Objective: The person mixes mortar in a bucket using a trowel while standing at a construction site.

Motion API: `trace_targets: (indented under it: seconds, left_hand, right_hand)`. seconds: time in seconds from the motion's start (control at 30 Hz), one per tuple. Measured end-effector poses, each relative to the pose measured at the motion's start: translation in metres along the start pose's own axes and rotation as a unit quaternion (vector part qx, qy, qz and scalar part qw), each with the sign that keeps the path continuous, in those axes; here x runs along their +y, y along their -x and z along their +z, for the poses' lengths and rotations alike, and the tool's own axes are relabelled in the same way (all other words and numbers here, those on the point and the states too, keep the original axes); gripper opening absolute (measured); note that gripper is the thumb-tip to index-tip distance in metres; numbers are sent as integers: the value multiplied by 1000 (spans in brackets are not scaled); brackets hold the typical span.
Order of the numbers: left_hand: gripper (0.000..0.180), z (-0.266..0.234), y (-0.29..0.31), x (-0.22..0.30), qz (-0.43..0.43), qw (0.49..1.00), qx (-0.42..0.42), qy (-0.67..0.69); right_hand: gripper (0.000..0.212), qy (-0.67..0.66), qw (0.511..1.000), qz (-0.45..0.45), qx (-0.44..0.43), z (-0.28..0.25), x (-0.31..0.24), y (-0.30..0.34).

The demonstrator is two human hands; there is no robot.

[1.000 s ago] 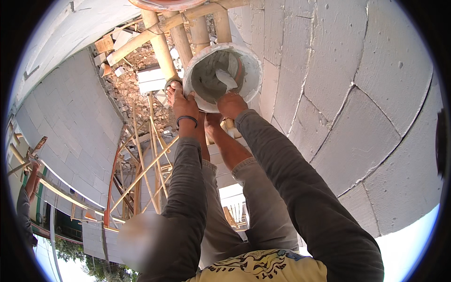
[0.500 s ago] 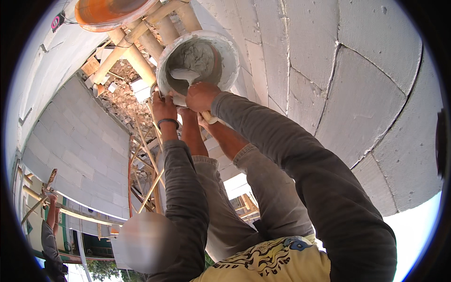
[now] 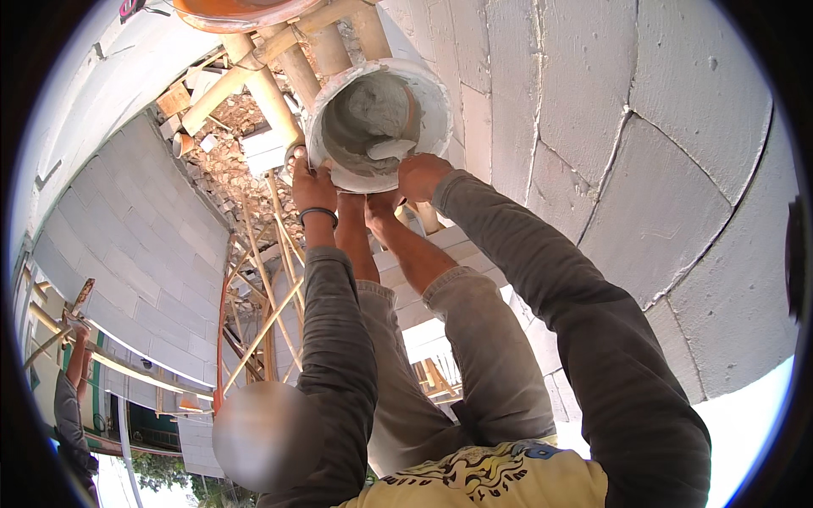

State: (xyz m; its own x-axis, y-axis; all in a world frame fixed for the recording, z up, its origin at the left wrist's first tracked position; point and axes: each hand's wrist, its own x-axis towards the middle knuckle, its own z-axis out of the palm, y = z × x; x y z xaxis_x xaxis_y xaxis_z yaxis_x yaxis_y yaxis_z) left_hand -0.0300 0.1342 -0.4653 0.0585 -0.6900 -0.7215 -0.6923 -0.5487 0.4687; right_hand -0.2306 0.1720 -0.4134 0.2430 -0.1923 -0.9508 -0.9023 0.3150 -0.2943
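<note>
A round bucket [image 3: 440, 100] with a mortar-smeared rim stands in front of my feet. Wet grey mortar [image 3: 377, 102] lies inside it. My right hand [image 3: 423, 176] is closed at the near right rim, round the handle of a trowel [image 3: 391, 150]. The pale blade dips into the bucket against the mortar, while the handle is hidden by my fingers. At the bucket's near left side, my left hand [image 3: 312, 184] is closed on the edge; its fingertips are partly hidden.
Bamboo poles [image 3: 271, 97] form a platform beyond, bearing an orange basin [image 3: 246, 13]. A pale block wall [image 3: 593, 127] rises close on my right. Rubble [image 3: 229, 178] lies far below at left, past thin bamboo sticks [image 3: 271, 322]. Another person's arm [image 3: 78, 356] shows at far left.
My right hand and the trowel have moved right across the bucket, and the blade now points left near the right rim. My left hand stays at the bucket's edge. The whole view has shifted slightly.
</note>
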Motion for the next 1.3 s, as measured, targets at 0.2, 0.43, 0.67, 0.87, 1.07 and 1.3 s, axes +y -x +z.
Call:
trace_targets:
  seconds: [0.2,0.43,0.67,0.87,1.07,1.3]
  left_hand:
    - [36,6,5,15,-26,999,-17,-15]
    - [30,-11,8,15,-34,997,10,-63]
    - [31,9,8,1,16,998,28,-47]
    - [31,-1,7,-9,7,999,29,-41]
    - [34,9,7,11,-1,998,-6,-62]
    - [32,2,7,5,3,999,22,-48]
  right_hand:
    - [29,36,979,-1,200,11,7,-15]
    - [34,-8,991,-44,128,18,-15,-4]
    - [32,133,980,-46,143,-1,34,-32]
    - [32,38,965,34,256,-15,32,-1]
    - [24,174,962,-111,181,44,31,-21]
    - [24,7,962,-163,217,-28,8,-19]
